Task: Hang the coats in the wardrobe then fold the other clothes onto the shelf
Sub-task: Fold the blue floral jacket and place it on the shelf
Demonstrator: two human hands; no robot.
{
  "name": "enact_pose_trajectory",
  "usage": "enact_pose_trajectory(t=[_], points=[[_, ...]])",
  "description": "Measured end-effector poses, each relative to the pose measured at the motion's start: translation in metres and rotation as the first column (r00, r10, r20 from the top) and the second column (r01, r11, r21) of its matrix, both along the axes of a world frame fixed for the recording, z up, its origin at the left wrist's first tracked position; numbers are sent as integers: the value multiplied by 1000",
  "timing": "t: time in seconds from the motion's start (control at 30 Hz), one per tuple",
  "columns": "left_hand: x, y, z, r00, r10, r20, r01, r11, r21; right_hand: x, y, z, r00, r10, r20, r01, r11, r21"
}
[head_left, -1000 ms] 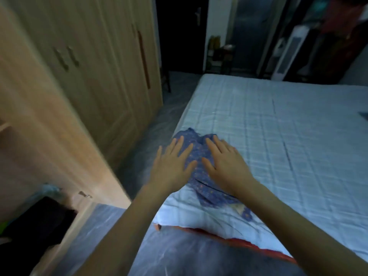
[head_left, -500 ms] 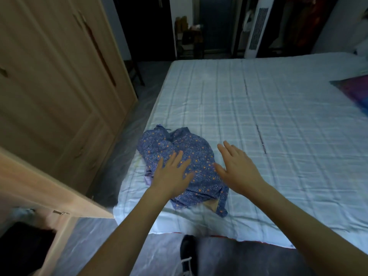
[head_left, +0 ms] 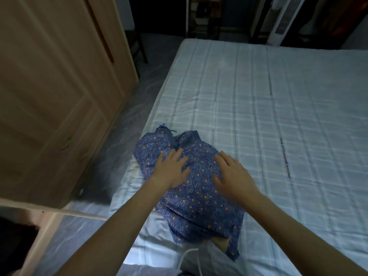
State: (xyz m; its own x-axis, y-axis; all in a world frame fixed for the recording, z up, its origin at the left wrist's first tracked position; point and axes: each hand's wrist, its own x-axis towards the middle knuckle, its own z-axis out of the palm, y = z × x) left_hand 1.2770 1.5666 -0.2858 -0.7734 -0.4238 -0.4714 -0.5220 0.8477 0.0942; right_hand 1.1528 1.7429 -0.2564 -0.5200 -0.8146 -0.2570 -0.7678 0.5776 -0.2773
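A blue garment with a small orange and white print lies bunched on the near left corner of the bed. My left hand rests flat on its left part, fingers straight and spread. On its right part lies my right hand, also flat with straight fingers. The wooden wardrobe stands to the left, across a narrow strip of floor. Its open door edge crosses the lower left, with a dark opening below it.
The bed has a pale checked cover. At the back stand a white tower appliance, a dark shelf unit and hanging dark clothes at the far right. A white cord hangs near the bed's front edge.
The view has dropped closer over the bed. Both hands stay flat on the blue garment; my right hand has moved from its right edge onto the cloth.
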Motion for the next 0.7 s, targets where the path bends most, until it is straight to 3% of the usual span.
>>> enact_pose_trajectory(t=[0.23,0.43,0.53,0.7], points=[[-52,-85,-105,993,-30,112,23,998,63,-46,-77,-81,998,17,56,-24,991,131],[-93,-143,-181,976,-163,147,184,972,-144,-72,-166,-164,973,139,185,-176,964,201],[-101,-157,-210,986,-17,163,31,996,-86,-77,-201,-199,975,170,144,-195,964,183],[-96,-153,-211,959,97,265,-73,993,-97,-61,-170,-234,967,49,250,-160,881,446]])
